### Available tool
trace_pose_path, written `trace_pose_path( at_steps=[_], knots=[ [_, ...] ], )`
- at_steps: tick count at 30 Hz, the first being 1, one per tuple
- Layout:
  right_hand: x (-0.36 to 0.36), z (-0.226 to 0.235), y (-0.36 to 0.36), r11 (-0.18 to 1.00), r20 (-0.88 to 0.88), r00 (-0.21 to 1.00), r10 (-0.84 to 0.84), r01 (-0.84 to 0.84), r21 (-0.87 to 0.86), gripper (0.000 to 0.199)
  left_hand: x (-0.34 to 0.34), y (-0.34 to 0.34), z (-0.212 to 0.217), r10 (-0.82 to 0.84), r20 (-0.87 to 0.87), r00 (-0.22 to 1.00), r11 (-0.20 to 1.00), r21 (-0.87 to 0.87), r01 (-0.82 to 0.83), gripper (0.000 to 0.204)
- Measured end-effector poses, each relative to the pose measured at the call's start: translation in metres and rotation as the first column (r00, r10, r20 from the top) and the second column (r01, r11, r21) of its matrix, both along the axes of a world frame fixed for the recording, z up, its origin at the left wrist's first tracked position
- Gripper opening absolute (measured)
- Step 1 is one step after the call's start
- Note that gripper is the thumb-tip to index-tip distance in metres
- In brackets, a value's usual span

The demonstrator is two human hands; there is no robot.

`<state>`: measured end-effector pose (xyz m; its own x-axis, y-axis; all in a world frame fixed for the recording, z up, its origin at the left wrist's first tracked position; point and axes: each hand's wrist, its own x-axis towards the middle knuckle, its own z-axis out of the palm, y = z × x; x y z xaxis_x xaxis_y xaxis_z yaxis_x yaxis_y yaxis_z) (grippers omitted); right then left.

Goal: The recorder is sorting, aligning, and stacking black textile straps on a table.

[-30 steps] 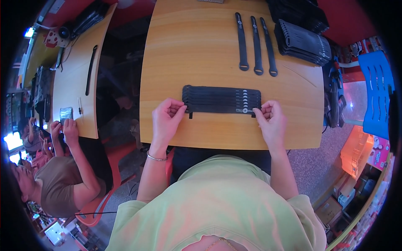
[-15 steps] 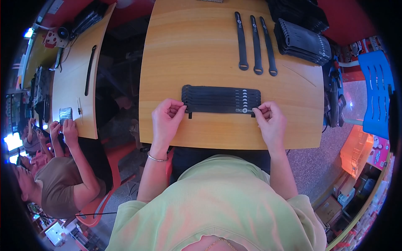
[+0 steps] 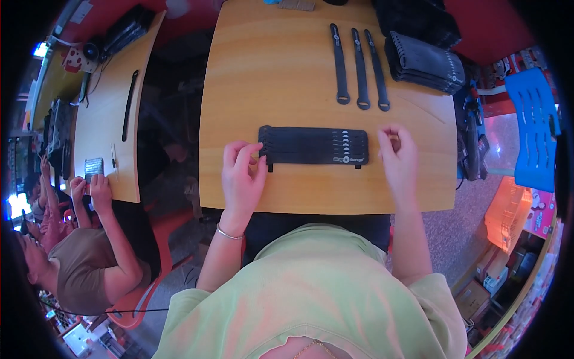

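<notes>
- A flat bundle of black straps [image 3: 314, 145] lies across the near middle of the wooden table [image 3: 263, 72], with its long side running left to right
- The left hand [image 3: 242, 176] is at the left end of the bundle; its fingertips [image 3: 261, 161] touch that end and pinch the edge lightly, the fingers together
- The right hand [image 3: 399, 157] is just to the right of the bundle and is not touching it; the fingers are curled loosely with a small gap between them, and they hold nothing
- Three single black straps [image 3: 359, 69] lie side by side on the far part of the table, well apart from the bundle
- A stack of black straps [image 3: 423, 61] sits at the far right corner of the table
- On the left there is another wooden table [image 3: 107, 119] with one long black strap [image 3: 129, 105] on it
- Another person [image 3: 84, 263] sits at the near left, with both hands at the edge of that second table
- A blue plastic stool [image 3: 534, 128] stands at the far right
</notes>
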<state>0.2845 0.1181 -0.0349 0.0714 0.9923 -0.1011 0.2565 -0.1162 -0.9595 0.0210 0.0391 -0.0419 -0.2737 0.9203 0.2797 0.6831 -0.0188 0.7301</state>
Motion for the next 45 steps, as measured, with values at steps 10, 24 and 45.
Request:
trace_pose_path(
  at_steps=[10,24,45],
  knots=[
    [-0.067,-0.019,0.120,0.922,0.733,0.674,0.087,-0.333,0.196,0.048,0.012,-0.005,0.084,-0.491,0.351,0.797,0.859,0.350,0.374,0.022],
    [-0.074,0.041,0.046,0.896,0.139,0.893,0.428,-0.439,0.060,0.017,0.019,-0.036,0.176,-0.763,0.271,0.587,0.551,0.748,0.370,0.060],
    [-0.039,0.064,-0.055,0.870,-0.521,0.708,0.476,-0.466,0.162,0.015,0.033,-0.015,0.072,-0.441,0.456,0.773,0.869,0.000,0.495,0.020]
  ],
)
